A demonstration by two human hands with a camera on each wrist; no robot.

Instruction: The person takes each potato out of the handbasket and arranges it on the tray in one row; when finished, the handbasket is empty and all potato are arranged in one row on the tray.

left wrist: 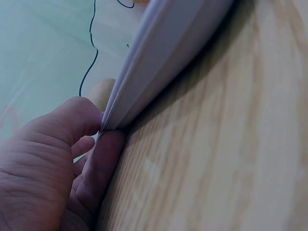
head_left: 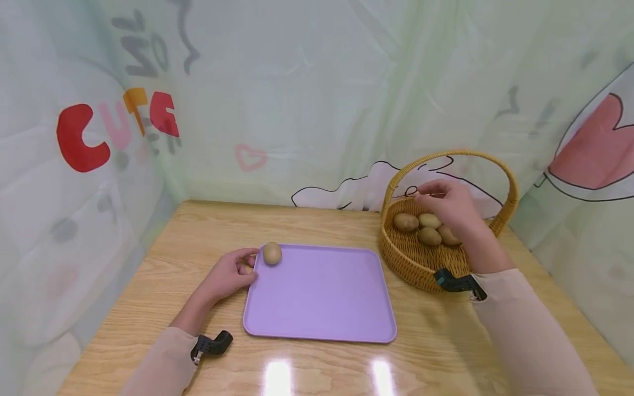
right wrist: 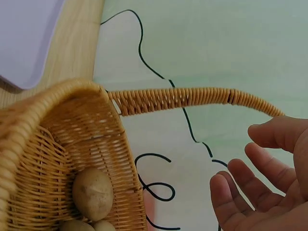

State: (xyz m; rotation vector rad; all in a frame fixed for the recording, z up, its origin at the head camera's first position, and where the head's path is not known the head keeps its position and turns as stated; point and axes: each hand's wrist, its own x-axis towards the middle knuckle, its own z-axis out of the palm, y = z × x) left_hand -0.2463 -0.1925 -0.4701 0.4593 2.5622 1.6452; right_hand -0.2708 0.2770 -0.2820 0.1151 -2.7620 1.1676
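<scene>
My left hand (head_left: 231,276) pinches the left rim of a lavender rectangular tray (head_left: 319,297), with thumb above and a finger against the underside in the left wrist view. One brown potato (head_left: 272,253) lies in the tray's far left corner, close to those fingers. Over the wicker basket (head_left: 407,268) on the right hovers my right hand (head_left: 448,204), holding nothing, its fingers loosely bent beneath the arched handle (head_left: 463,153). Several potatoes (right wrist: 93,194) rest inside the basket; the right forearm covers part of its interior in the head view.
The wooden table (head_left: 198,234) carries both the tray and the basket. Behind it hangs a pale green printed curtain (head_left: 277,110), close to the far edge. The basket's tall handle arches above its opening, and the tray's right edge lies near the basket's side.
</scene>
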